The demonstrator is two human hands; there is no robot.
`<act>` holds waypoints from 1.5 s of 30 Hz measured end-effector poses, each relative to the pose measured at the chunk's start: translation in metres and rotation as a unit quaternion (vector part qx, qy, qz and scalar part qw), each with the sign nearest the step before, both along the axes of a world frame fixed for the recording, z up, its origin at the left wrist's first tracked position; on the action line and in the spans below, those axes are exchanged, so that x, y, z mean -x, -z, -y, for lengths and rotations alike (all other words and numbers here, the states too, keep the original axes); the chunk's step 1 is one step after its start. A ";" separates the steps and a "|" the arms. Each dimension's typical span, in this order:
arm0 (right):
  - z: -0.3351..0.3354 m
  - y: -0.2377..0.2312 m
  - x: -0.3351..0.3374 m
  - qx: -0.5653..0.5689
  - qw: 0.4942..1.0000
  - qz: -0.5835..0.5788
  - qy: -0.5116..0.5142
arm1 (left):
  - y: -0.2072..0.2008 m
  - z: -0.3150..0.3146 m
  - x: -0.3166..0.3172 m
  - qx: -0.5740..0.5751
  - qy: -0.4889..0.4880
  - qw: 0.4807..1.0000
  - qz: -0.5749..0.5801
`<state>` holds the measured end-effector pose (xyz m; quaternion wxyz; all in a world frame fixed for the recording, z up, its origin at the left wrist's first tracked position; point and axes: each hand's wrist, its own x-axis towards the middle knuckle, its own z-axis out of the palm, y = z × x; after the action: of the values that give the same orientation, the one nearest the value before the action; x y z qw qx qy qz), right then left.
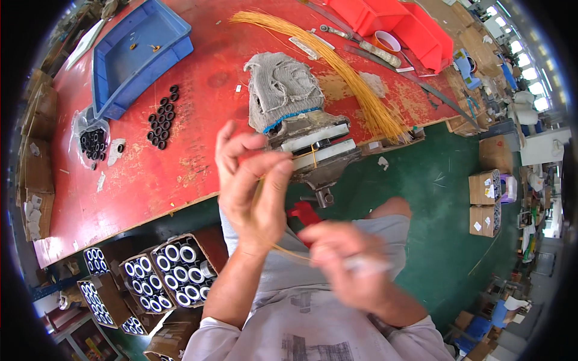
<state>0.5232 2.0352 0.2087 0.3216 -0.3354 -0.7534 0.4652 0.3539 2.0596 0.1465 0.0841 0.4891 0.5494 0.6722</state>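
Note:
A bench vise [322, 133] at the table's front edge has a small black part [320, 144] between its pale jaws. A yellow strand [314, 157] loops over the jaws beside that part. Just left of the vise, my left hand [250, 186] pinches a thin yellow strand, thumb against forefinger. The strand runs down across my palm and over my lap to my right hand [352, 262]. That hand is smeared by motion, its fingers curled round the strand's end; a whitish blur shows there too. A red object [304, 216] lies just beyond it, partly hidden.
Grey cloth [280, 87] covers the vise's back. Beyond it lie a bundle of yellow strands [343, 66], red bins [415, 33] and a ratchet-like tool [337, 31]. Leftward are a blue tray [111, 72], black rings [161, 123] and a bag of rings [91, 141]. Boxes of white-rimmed parts [180, 271] stand below.

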 end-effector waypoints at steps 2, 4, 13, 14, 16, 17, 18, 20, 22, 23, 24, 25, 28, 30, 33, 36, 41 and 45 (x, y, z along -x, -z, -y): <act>-0.021 -0.009 -0.029 -0.025 0.987 -0.055 0.149 | -0.007 -0.009 0.022 0.037 0.018 0.999 -0.009; -0.035 -0.042 -0.067 -0.035 0.980 -0.080 0.180 | -0.009 -0.025 0.042 0.054 0.062 0.997 0.008; 0.006 -0.002 -0.111 0.246 0.942 0.187 0.129 | -0.022 -0.091 0.050 0.045 0.135 0.990 -0.012; 0.006 -0.005 -0.098 0.241 0.952 0.159 0.099 | -0.021 -0.093 0.050 0.034 0.144 0.989 -0.005; 0.000 0.000 -0.082 0.241 0.955 0.138 0.106 | -0.019 -0.098 0.044 0.047 0.143 0.989 0.006; -0.006 0.002 -0.074 0.195 0.965 0.154 0.087 | -0.017 -0.102 0.041 0.057 0.152 0.986 0.035; -0.011 0.007 -0.064 0.151 0.972 0.169 0.065 | -0.015 -0.103 0.040 0.070 0.159 0.983 0.063; -0.017 0.005 -0.048 0.153 0.972 0.165 0.067 | -0.017 -0.104 0.041 0.067 0.172 0.981 0.064; -0.026 0.004 -0.038 0.169 0.974 0.134 0.064 | -0.017 -0.105 0.040 0.092 0.179 0.979 0.034; -0.028 0.001 -0.031 0.163 0.976 0.133 0.066 | -0.017 -0.105 0.039 0.091 0.176 0.979 0.036; -0.031 -0.002 -0.028 0.162 0.975 0.134 0.066 | -0.017 -0.105 0.039 0.090 0.179 0.979 0.042; -0.035 -0.005 -0.026 0.141 0.978 0.140 0.063 | -0.017 -0.105 0.038 0.089 0.182 0.978 0.047; -0.049 -0.012 -0.028 0.050 0.975 0.213 0.031 | -0.015 -0.107 0.038 0.082 0.167 0.982 0.006; -0.056 -0.018 -0.032 -0.021 0.960 0.278 0.004 | -0.017 -0.106 0.039 0.092 0.171 0.981 0.005; -0.058 -0.031 -0.033 -0.114 0.943 0.311 0.027 | -0.016 -0.107 0.038 0.088 0.158 0.983 0.000; -0.046 -0.032 -0.040 -0.148 0.929 0.336 0.040 | -0.018 -0.105 0.045 0.089 0.205 0.972 0.076; -0.003 -0.028 -0.076 -0.088 0.946 0.309 0.045 | -0.025 -0.084 0.051 0.133 0.191 0.947 0.223; 0.019 -0.026 -0.085 -0.042 0.955 0.286 0.061 | -0.016 -0.027 0.033 0.107 0.068 0.991 0.030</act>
<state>0.6078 2.0163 0.2347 0.1341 -0.4860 -0.8108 0.2973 0.3212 2.0867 0.1624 0.1983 0.4930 0.5810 0.6165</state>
